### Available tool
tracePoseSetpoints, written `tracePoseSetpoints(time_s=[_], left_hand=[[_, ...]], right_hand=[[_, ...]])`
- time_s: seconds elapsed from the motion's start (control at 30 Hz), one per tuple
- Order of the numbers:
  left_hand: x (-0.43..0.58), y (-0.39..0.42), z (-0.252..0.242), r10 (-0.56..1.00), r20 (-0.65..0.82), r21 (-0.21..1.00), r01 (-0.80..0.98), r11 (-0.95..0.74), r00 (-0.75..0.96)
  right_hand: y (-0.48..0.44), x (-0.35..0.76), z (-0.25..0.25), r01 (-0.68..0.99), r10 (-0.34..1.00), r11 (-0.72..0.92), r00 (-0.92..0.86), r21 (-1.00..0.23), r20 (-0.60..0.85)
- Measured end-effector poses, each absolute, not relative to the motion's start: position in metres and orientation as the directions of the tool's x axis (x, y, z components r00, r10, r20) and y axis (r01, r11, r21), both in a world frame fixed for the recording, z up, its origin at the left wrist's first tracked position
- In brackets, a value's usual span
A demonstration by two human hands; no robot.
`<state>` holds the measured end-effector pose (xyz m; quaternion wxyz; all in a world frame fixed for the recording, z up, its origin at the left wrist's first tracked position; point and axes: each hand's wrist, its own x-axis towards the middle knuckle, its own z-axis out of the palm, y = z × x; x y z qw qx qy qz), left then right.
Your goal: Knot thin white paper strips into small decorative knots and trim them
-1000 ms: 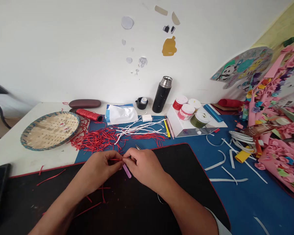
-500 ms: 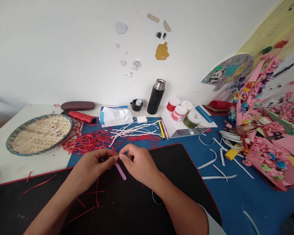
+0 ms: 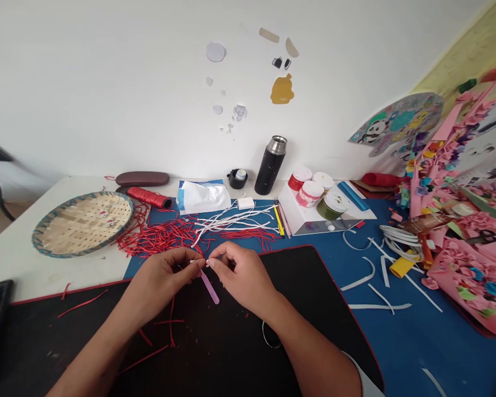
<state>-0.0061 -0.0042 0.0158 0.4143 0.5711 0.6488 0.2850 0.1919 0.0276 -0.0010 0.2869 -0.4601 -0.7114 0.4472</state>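
The fingers of our left hand and right hand pinch a small pale bit between them, probably light and soft, best taken by its ends. Just below, the purple stick slants over the black mat; red cords lie beyond.

Left grip and right grip nearly meet, both pinched (forearms angled inward).

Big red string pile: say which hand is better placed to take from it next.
Left, I'd judge: the red string pile lies just beyond the left hand, while the right hand sits farther off. Both seem to be pinching something small, so the left would likely need freeing first.
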Motion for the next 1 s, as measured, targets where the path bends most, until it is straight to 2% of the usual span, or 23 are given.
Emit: tracePoseSetpoints(time_s=[0.2, 0.43, 0.63, 0.83, 1.0], left_hand=[[-0.006, -0.005, 0.015, 0.974, -0.224, 0.837, 0.518, 0.176, 0.03], [-0.013, -0.005, 0.009, 0.963, -0.241, 0.837, 0.528, 0.141, 0.125], [-0.017, -0.007, 0.004, 0.957, -0.252, 0.826, 0.547, 0.135, 0.145], [-0.016, -0.004, 0.005, 0.954, -0.278, 0.862, 0.468, 0.197, 0.11], [-0.013, -0.002, 0.016, 0.951, -0.283, 0.911, 0.347, 0.224, 0.129]], right_hand=[[0.027, 0.192, 0.001, 0.427, 0.901, 0.224, -0.433, -0.876, 0.019], [0.028, 0.195, 0.01, 0.434, 0.861, 0.179, -0.504, -0.883, -0.073], [0.027, 0.195, 0.011, 0.467, 0.848, 0.219, -0.525, -0.857, -0.069], [0.027, 0.195, 0.007, 0.452, 0.859, 0.21, -0.509, -0.867, -0.057], [0.027, 0.194, 0.002, 0.344, 0.865, 0.103, -0.494, -0.933, -0.087]])
